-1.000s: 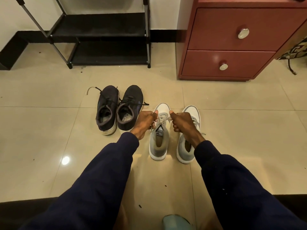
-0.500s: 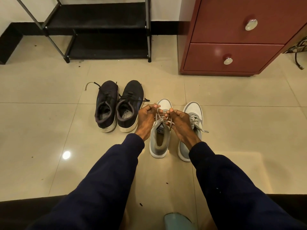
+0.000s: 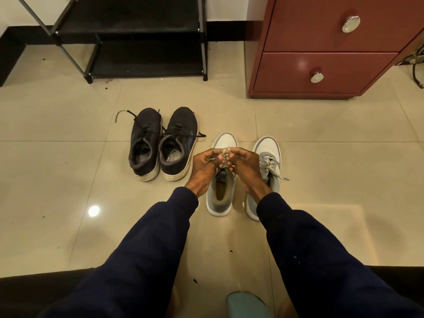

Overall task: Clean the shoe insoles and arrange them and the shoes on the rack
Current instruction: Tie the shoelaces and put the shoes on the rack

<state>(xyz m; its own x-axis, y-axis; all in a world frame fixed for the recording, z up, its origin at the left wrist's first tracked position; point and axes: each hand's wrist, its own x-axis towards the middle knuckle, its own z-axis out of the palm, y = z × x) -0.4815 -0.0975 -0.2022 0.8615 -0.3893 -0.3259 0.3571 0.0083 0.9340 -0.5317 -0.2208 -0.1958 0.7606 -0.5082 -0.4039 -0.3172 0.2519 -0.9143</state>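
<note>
At the lower edge, cut off by the frame: a pale teal object, not identifiable.

Beyond the dark sleeves, both hands together over the near grey shoe, standing on the floor. Left hand and right hand: fingers curled tight, pinching the grey lace between them above the tongue. Judged step: working the lace. Tying or loosening, cannot tell; knot hidden under the fingers. Insole of this shoe: only a dim strip visible through the opening.

Just beside it, to the right: second grey shoe, heel hidden behind the right sleeve. To the left, apart: pair of dark shoes, touching side by side, insoles lost in shadow.

Farthest: black rack, top cut off, no shoe on it yet; red drawer cabinet alongside.

Risks from here:
- Avoid a hard upward pull on the lace: likely to lift or tip the light shoe against its neighbour.
- Avoid over-tightening: a jammed knot, then a narrow opening and a creased insole on removal.
- Tuck loose lace ends before carrying: danger of snagging on the rack frame.
</note>
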